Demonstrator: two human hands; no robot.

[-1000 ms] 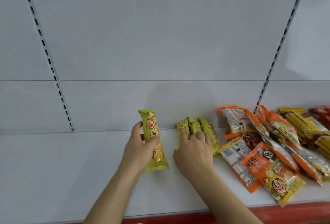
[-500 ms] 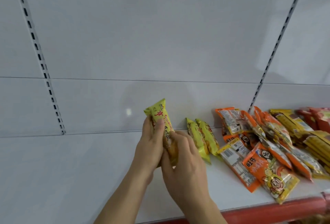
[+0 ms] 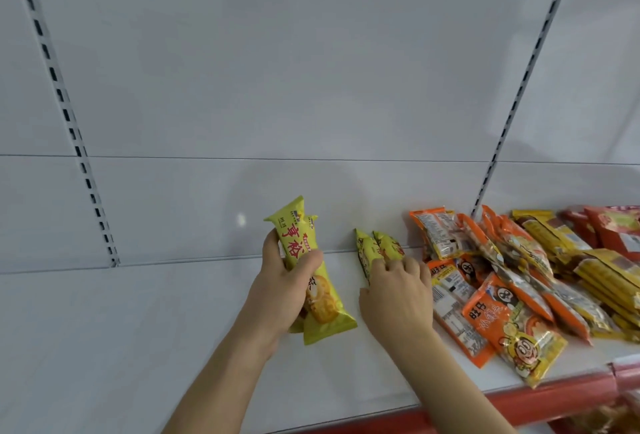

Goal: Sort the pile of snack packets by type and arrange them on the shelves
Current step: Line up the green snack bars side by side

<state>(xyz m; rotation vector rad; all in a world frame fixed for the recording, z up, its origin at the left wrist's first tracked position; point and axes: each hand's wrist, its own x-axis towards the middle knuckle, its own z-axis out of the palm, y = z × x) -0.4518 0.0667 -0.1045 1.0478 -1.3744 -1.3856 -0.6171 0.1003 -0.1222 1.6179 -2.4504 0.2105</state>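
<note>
Upright, slightly tilted: yellow packets [image 3: 313, 281] in left hand [image 3: 280, 295]'s grip; right hand [image 3: 398, 295] seemingly grasping two others [image 3: 375, 248].

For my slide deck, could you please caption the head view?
Left hand holds yellow packets while right hand reaches two more on the shelf.

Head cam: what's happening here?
A person is sorting snack packets on a white shelf. The left hand grips yellow-green packets, at least two, held up off the shelf. The right hand reaches onto two more of the same type lying near the back wall. An unsorted pile of orange, yellow and red packets lies to the right.
</note>
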